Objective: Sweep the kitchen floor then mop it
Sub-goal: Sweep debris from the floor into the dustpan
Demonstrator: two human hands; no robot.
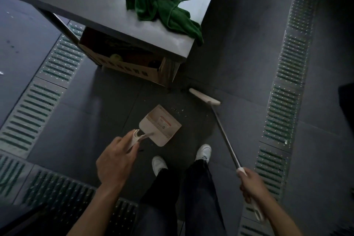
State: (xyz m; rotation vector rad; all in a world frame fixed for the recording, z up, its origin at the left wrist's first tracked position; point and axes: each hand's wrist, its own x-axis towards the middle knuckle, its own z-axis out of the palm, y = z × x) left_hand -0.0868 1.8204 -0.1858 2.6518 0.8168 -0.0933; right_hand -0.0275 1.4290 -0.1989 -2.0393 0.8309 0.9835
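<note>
A beige dustpan [162, 126] sits on the dark tiled floor in front of my feet, its mouth facing away from me. My left hand [115, 161] grips the top of the dustpan's handle. My right hand [252, 188] grips the white grip of a broom with a thin metal pole [226, 136]. The cream broom head [204, 96] rests on the floor by the table leg, beyond and right of the pan. A few pale crumbs [179, 110] lie between the broom head and the dustpan.
A steel table [107, 11] stands ahead with a green cloth [164, 11] on its corner. Beneath it is a cardboard box [122, 63]. Metal drain grates run along the left [36, 99], the right [287, 74] and near my feet [63, 193]. White scraps lie far left.
</note>
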